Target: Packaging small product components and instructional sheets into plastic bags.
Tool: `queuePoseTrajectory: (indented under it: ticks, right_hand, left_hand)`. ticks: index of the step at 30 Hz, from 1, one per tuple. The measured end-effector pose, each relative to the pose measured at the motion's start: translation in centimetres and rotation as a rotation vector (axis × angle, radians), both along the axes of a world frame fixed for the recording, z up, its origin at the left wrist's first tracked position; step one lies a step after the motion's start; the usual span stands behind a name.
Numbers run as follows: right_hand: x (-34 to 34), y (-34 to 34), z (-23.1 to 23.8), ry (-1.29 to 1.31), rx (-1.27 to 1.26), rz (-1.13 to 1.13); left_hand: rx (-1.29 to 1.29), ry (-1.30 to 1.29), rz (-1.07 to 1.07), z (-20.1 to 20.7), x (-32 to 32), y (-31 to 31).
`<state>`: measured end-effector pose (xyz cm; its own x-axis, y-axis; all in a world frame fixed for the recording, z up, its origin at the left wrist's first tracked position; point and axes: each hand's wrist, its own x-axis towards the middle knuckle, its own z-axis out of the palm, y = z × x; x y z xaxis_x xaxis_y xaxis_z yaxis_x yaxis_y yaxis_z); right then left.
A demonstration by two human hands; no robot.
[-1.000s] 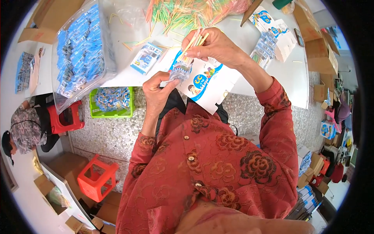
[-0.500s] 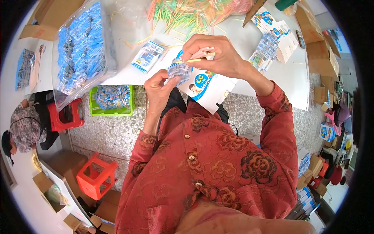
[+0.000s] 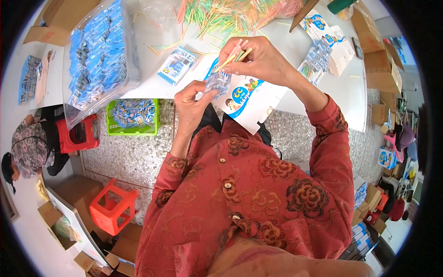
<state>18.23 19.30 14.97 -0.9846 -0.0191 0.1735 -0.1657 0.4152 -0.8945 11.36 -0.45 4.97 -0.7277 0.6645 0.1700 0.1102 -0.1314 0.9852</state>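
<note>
My left hand (image 3: pixel 190 104) pinches a small clear packet with blue trim (image 3: pixel 218 85) between thumb and fingers. Closed round several thin straw-like sticks (image 3: pixel 241 51) in pink, yellow and green, my right hand (image 3: pixel 262 59) is at the packet's far edge. One yellow stick slants down toward the packet's top; whether it goes inside, I cannot tell. Beneath both hands lies a white printed carton (image 3: pixel 253 111), folded flat. Another blue-and-white packet (image 3: pixel 177 65) rests on the table to the left.
Loose coloured sticks (image 3: pixel 214 23) spill from a plastic bag at the back. A clear tub (image 3: pixel 133 69) heaped with blue packets stands left. At right are more packets (image 3: pixel 316 59), flat cartons (image 3: pixel 340 48) and a phone (image 3: pixel 357 47). A green crate (image 3: pixel 133 133) sits below, near red stools (image 3: pixel 113 207).
The sticks in my right hand have swung more upright, and my right hand has shifted slightly up and to the right. My left hand with the packet has moved a little to the right.
</note>
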Motion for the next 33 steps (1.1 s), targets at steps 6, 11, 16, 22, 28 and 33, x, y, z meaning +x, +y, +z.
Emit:
queuePoseTrajectory:
  ticks: [6,11,16,22,28,33]
  right_hand:
    - [-0.3,0.2,0.1,-0.118,-0.256,-0.031]
    - [-0.2,0.1,-1.0,0.04,-0.121,-0.031]
    - [-0.1,0.1,-0.2,-0.066,-0.015,0.003]
    - [-0.6,0.1,1.2,-0.092,0.115,0.077]
    - [-1.6,1.5,0.1,-0.085,-0.043,-0.005]
    - [-1.6,1.9,0.1,0.01,0.03,-0.059]
  left_hand:
    - [0.046,-0.044,0.012,0.0,0.1,0.1]
    - [0.071,-0.064,0.02,0.1,0.3,0.3]
    - [0.038,-0.023,0.015,0.0,0.1,0.4]
    - [-0.022,0.044,-0.023,0.4,-0.8,1.3]
    - [0.007,-0.019,-0.041,1.4,-1.4,3.1]
    - [0.065,-0.143,-0.047,1.6,-1.3,3.8]
